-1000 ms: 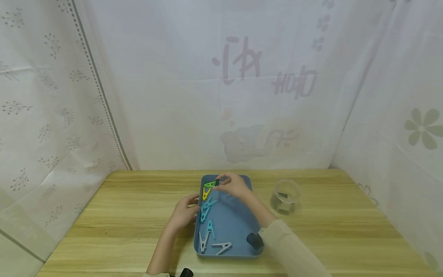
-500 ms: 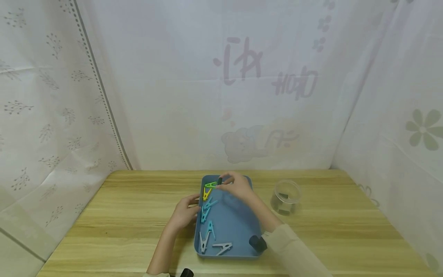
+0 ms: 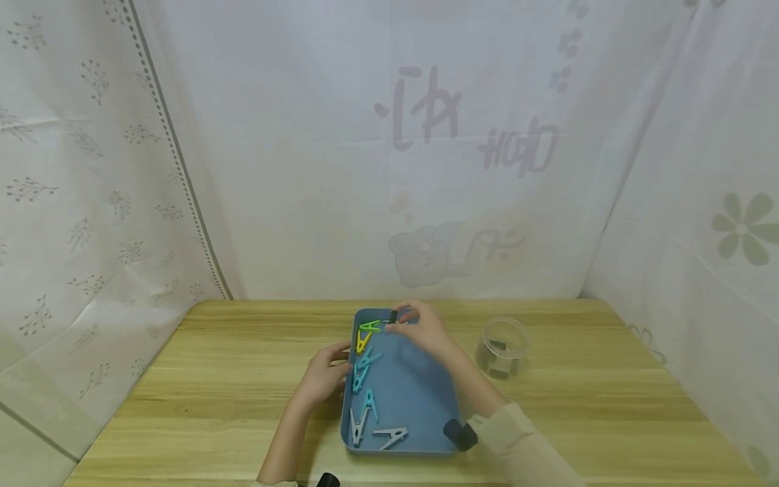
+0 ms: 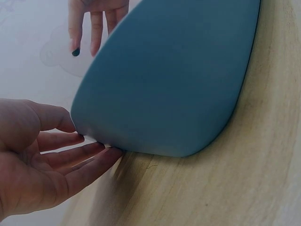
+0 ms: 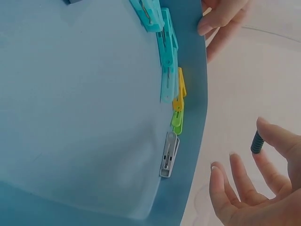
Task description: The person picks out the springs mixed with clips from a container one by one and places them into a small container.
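Note:
My right hand (image 3: 422, 331) pinches a small dark ribbed cylinder (image 5: 257, 142) between thumb and fingertip, its other fingers spread. In the head view this hand appears over the far end of a blue tray (image 3: 408, 399). My left hand (image 3: 324, 372) rests its fingertips and thumb against the tray's left wall, fingers nearly straight. Along that wall lie a green clothespin (image 3: 370, 327), a yellow clothespin (image 3: 363, 341), several turquoise clothespins (image 3: 361, 377) and a grey clothespin (image 3: 358, 429). Another grey clothespin (image 5: 168, 155) lies at the far end, mostly hidden by my right hand in the head view.
A clear round jar (image 3: 502, 345) with dark pieces inside stands right of the tray on the wooden table (image 3: 231, 379). One more grey clothespin (image 3: 391, 435) lies near the tray's front edge. Patterned curtains (image 3: 304, 169) hang behind and at both sides.
My right hand has moved slightly to the right along the tray's far end, carrying the dark ribbed cylinder. The left hand and the clothespins stay in place.

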`<state>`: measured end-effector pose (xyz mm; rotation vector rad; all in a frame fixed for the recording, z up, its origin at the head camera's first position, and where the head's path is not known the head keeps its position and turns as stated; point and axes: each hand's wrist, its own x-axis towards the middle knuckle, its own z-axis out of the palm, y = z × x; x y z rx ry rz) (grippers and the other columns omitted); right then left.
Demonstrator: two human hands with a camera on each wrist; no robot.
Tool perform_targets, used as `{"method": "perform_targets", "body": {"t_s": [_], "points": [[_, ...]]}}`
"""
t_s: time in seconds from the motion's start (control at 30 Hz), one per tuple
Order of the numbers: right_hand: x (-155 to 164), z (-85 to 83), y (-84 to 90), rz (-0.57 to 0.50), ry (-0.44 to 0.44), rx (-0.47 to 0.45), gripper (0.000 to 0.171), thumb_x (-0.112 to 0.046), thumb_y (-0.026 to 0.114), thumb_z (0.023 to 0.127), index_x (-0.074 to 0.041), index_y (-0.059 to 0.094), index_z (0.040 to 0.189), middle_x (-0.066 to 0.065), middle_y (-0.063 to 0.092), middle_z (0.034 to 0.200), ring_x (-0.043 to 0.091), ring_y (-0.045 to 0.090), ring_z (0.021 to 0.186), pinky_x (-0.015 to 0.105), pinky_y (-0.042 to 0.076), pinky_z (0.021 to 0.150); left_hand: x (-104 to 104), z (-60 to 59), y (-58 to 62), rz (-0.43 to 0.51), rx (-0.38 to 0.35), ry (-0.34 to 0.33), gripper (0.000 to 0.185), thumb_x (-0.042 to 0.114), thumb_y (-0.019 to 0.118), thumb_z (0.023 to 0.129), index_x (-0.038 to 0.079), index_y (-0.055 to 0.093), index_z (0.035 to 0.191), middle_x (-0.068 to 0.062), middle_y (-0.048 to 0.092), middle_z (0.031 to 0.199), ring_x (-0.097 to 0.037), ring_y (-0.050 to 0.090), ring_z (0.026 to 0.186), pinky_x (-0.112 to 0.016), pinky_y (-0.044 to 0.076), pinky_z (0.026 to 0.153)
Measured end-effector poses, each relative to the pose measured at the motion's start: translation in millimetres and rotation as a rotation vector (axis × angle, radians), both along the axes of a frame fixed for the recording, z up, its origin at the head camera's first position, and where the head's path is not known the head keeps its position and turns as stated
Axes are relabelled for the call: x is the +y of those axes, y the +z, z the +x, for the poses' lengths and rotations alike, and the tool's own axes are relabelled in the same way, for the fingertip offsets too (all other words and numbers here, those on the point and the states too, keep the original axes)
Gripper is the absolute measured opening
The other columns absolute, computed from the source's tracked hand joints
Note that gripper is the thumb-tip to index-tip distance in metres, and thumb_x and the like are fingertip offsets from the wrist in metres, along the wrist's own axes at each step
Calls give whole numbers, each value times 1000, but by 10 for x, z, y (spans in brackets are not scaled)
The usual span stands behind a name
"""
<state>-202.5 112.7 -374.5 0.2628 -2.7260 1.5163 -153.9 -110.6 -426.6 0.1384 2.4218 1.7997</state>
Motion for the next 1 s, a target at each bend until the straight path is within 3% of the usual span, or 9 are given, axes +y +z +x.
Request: {"method": "perform_targets", "body": {"t_s": [0.27, 0.63, 1.0], "points": [[53, 16, -5, -46, -1, -4, 40, -16, 82, 90, -2, 70, 126, 20, 70, 117, 36, 66, 112, 42, 58, 81, -7, 4, -8, 17, 9, -6, 51, -3, 55, 98, -15, 49, 147, -37, 60, 136, -45, 69, 114, -51, 63, 86], [133, 88, 57, -29, -17, -11, 44, -21, 81, 92, -3, 68, 130, 22, 71, 121, 45, 62, 119, 49, 58, 87, -9, 2, -15, 27, 12, 3, 51, -3, 56, 97, -16, 50, 146, -37, 60, 135, -46, 69, 114, -53, 62, 86], [242, 138, 101, -8, -34, 5, 44, -20, 81, 92, -3, 68, 130, 20, 72, 119, 41, 65, 115, 47, 59, 85, -22, 0, -10, 25, -6, -14, 51, -3, 54, 98, -15, 48, 147, -37, 59, 137, -44, 68, 115, -52, 62, 89]]}}
